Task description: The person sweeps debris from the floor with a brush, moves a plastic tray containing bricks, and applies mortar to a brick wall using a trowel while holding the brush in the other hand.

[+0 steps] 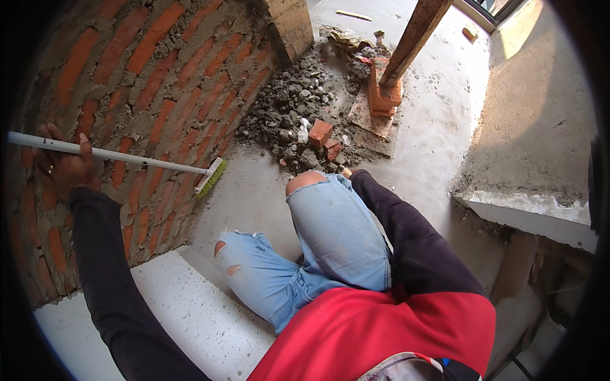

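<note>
we see the left hand (71, 173) raised at the brick wall (155, 79), where the white pole (149, 160) of a brush (211, 178) runs across its fingers, the thumb beside them at the pole; we cannot tell whether they are closed tightly on it or only touching it. the brush slants down to our right, its green-yellow bristles at the foot of the wall, next to the grey floor (254, 184). the right hand (346, 173) shows only as a small patch past the raised knee, near the edge of a heap of grey rubble (279, 117); its fingers are mostly hidden, so we cannot tell if they are open or gripping anything. in that heap we see a broken red brick (320, 134) beside a white lump (304, 131). beyond, a wooden post (416, 41) stands on red blocks (385, 95). the torn blue jeans (343, 232) are bent at the knees, between wall and post.
</note>
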Motion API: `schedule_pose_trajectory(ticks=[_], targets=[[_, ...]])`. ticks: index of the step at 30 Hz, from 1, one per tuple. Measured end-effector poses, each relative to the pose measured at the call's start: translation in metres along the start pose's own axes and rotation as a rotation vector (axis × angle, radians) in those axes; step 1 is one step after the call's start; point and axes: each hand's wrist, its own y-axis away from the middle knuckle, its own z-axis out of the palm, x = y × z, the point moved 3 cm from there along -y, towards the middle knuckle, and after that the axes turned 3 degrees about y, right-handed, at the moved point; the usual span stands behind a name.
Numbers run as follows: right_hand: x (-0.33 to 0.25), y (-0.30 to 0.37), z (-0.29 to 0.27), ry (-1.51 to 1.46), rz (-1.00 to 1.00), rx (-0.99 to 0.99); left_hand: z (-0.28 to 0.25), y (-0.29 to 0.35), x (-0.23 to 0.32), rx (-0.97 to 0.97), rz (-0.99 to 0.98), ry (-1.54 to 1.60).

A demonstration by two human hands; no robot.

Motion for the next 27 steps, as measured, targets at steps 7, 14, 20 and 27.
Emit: schedule_pose_trajectory(ticks=[7,14,20,27], targets=[[-0.09,0.04,-0.032,0.079,0.008,0.095,0.0,0.01,-0.017,-0.031,0.001,-0.097],[-0.079,0.068,-0.029,-0.014,-0.065,0.28,-0.002,0.007,-0.012,-0.069,-0.026,-0.089],[-0.07,0.094,-0.033,-0.028,-0.089,0.257,-0.006,0.004,-0.01,-0.057,-0.019,-0.043],[-0.061,0.166,-0.056,-0.154,-0.102,0.305,-0.003,0.003,0.0,-0.004,-0.028,-0.002]])
